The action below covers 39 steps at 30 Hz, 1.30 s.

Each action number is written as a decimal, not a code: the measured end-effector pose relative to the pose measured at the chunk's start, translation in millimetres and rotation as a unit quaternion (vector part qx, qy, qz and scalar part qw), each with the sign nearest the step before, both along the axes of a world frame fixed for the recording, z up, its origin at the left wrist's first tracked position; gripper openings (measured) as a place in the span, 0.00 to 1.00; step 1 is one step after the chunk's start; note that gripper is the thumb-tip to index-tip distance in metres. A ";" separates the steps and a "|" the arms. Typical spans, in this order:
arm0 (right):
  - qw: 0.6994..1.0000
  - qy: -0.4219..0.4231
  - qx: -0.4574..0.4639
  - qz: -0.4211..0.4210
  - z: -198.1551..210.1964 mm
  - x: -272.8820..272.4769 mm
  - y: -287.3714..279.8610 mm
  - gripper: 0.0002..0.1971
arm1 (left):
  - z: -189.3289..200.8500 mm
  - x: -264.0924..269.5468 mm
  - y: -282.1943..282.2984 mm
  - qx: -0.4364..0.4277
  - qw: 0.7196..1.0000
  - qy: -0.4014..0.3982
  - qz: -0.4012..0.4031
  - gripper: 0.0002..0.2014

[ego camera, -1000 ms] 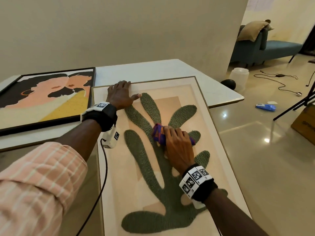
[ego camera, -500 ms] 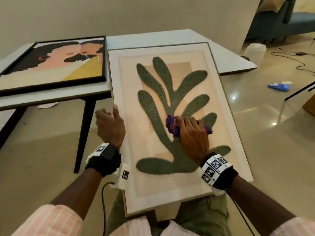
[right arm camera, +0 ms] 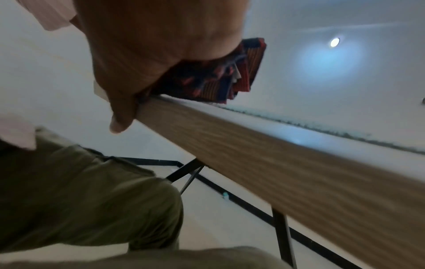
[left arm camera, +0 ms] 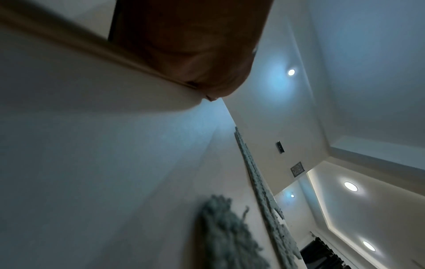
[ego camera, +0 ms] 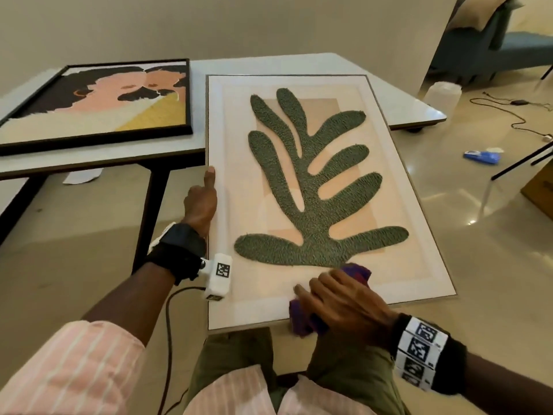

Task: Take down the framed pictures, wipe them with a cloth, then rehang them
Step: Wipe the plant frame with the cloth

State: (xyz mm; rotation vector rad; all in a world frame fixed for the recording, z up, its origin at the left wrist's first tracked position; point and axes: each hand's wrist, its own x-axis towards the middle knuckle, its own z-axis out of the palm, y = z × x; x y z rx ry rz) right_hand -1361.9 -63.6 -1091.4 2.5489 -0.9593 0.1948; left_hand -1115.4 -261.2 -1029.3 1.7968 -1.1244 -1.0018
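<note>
A tall framed picture [ego camera: 239, 205] with a green leaf shape slopes from the white table [ego camera: 269, 64] down to my lap. My left hand [ego camera: 200, 202] grips its left edge, thumb up along the rim; the fingers are hidden behind the frame. My right hand [ego camera: 338, 301] presses a purple patterned cloth [ego camera: 356, 271] on the picture's lower border at the near edge. In the right wrist view the cloth [right arm camera: 218, 78] is bunched under the palm, and the thumb hangs over the wooden frame edge [right arm camera: 253, 151]. A second, black-framed picture [ego camera: 98, 103] lies flat on the table at left.
The table's black legs [ego camera: 149, 211] stand left of my knees. On the floor at right lie a white container [ego camera: 443, 97], cables [ego camera: 514, 115], a blue packet [ego camera: 481, 157], a stand's legs and a cardboard box [ego camera: 538, 193]. A teal sofa [ego camera: 490, 46] stands behind.
My right hand has drawn the cloth down the picture from the leaf's middle to the bottom border. My left hand moved from the picture's top edge to its left side.
</note>
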 end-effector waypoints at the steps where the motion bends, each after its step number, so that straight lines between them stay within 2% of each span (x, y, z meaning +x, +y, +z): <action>1: 1.000 -0.008 -0.024 -0.005 6.3 -1.3 -5.7 0.24 | 5.3 0.3 -3.8 0.001 1.000 0.007 -0.001 0.43; 4: 0.998 -0.004 -0.059 -0.019 20.2 -4.3 -18.8 0.16 | 10.5 7.9 -25.5 -0.009 0.999 0.048 -0.019 0.52; 6: 0.997 -0.008 -0.069 -0.018 29.4 -4.9 -26.9 0.15 | -5.9 23.3 -62.0 0.007 0.998 0.056 -0.039 0.59; 7: 0.997 -0.011 -0.070 -0.015 34.1 -4.3 -30.9 0.15 | 0.3 26.1 -66.6 0.012 0.997 0.046 -0.057 0.57; 10: 0.998 -0.006 -0.064 0.007 41.8 -2.2 -42.6 0.14 | 43.8 19.9 -42.7 0.035 0.991 0.016 -0.132 0.30; 12: 0.998 0.002 -0.065 0.027 43.4 -1.3 -49.2 0.14 | 53.6 22.1 -39.9 0.057 0.983 0.003 -0.177 0.21; 19: 0.999 -0.030 -0.022 0.031 79.4 -2.5 -77.8 0.18 | 72.5 34.6 -49.8 0.082 0.970 -0.065 -0.220 0.18; 24: 1.000 -0.001 -0.020 0.005 113.7 -7.2 -114.6 0.20 | 81.1 36.0 -58.7 0.049 0.975 -0.072 -0.203 0.17; 27: 1.000 0.007 -0.012 -0.017 123.6 -8.9 -132.9 0.23 | 82.8 35.9 -63.5 0.011 0.976 -0.133 -0.170 0.17; 30: 0.999 -0.017 0.007 -0.044 130.0 -11.8 -153.7 0.23 | 85.7 27.2 -64.4 -0.017 0.962 -0.209 -0.173 0.14; 31: 0.998 -0.029 0.016 -0.056 132.7 -11.6 -162.5 0.23 | 86.5 24.0 -65.3 -0.026 0.951 -0.248 -0.180 0.15; 34: 0.991 -0.069 0.042 -0.106 139.5 -15.2 -192.4 0.21 | 86.7 8.0 -67.5 -0.048 0.915 -0.351 -0.192 0.28; 39: 0.969 -0.140 0.077 -0.188 145.1 -22.3 -240.1 0.18 | 74.8 -20.4 -67.7 -0.069 0.894 -0.375 -0.234 0.37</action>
